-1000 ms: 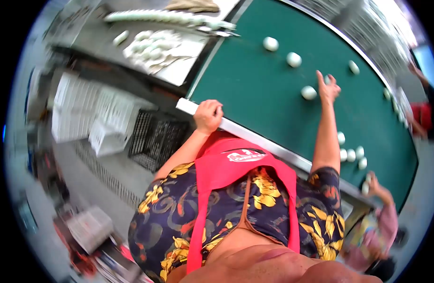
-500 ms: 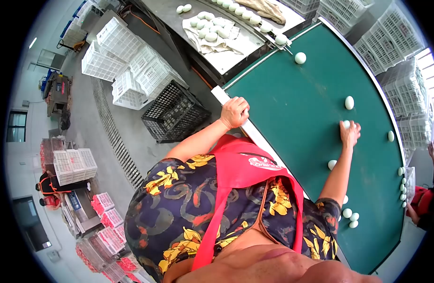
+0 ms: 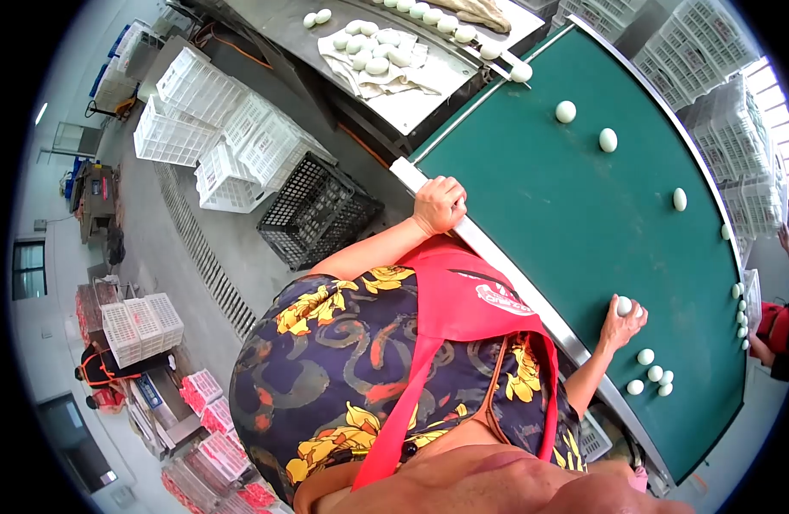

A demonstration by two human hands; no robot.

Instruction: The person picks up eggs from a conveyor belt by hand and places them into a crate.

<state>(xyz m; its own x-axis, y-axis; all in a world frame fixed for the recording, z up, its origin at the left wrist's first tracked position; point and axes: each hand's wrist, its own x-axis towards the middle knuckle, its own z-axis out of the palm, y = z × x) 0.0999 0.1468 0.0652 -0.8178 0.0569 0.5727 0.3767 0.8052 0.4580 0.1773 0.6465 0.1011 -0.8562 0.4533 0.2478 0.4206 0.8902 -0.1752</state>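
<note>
My left hand (image 3: 439, 206) is curled closed at the white near rim of the green table (image 3: 549, 206), with a small pale part of an egg (image 3: 459, 204) showing between its fingers. Farther right, my right hand (image 3: 622, 324) has its fingers around a pale egg (image 3: 624, 306) on the green surface. Just below that hand lies a loose group of several eggs (image 3: 655, 373). Toward the top of the table are two separate eggs, one (image 3: 566, 111) beside the other (image 3: 608, 140). A further egg (image 3: 680, 199) lies near the far side.
Several eggs line the far right rim. Eggs on a cloth (image 3: 377, 53) and a row of eggs (image 3: 432, 15) are on the metal bench (image 3: 429, 107) at the top. A black crate (image 3: 317, 210) and white crates (image 3: 231, 128) stand left. A person's arm (image 3: 761, 349) is far right.
My right hand has moved back toward me and down the table, with an egg in it. More eggs have come onto the table's upper part. The left hand remains closed at the rim.
</note>
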